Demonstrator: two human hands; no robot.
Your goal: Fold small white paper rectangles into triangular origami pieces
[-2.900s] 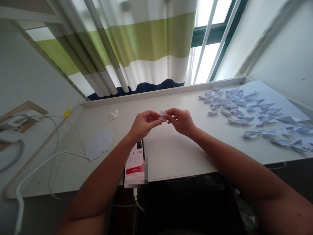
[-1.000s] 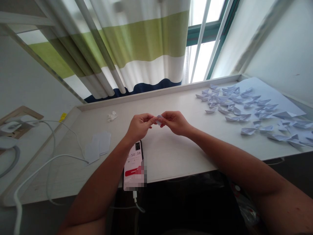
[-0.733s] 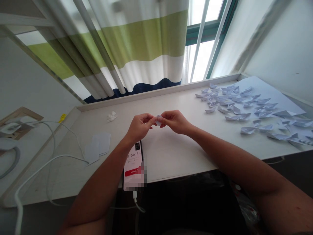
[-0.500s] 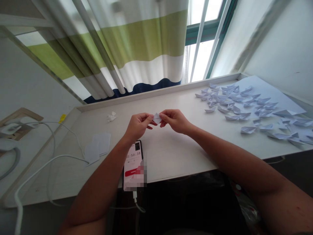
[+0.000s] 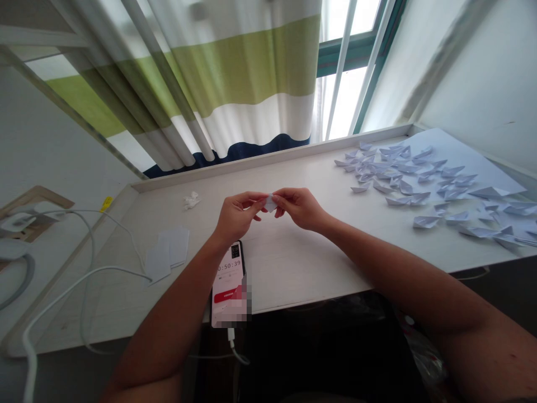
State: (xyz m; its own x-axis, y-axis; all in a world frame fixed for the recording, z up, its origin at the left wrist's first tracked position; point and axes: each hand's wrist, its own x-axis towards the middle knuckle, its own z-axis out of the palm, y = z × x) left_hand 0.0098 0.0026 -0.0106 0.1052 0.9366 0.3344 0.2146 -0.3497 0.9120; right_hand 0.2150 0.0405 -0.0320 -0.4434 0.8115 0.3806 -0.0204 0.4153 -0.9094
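Note:
A small folded piece of white paper (image 5: 271, 205) is pinched between my two hands above the middle of the table. My left hand (image 5: 238, 214) grips its left side with thumb and fingers. On the other side, my right hand (image 5: 298, 208) holds it between thumb and fingertips. The fingers cover much of the paper, so its exact shape is hard to make out. Many folded paper boats (image 5: 398, 162) lie scattered over the right side of the table.
A phone (image 5: 229, 282) showing a running timer lies at the front edge, a cable plugged into it. White paper slips (image 5: 168, 252) and a white cable (image 5: 117, 268) are on the left. Behind them sits a crumpled tissue (image 5: 192, 201). A large paper sheet (image 5: 457, 151) lies at the back right.
The fingertips have drawn closer together, and the paper between them has shifted and turned a little, its top point now covered. The arms have barely moved.

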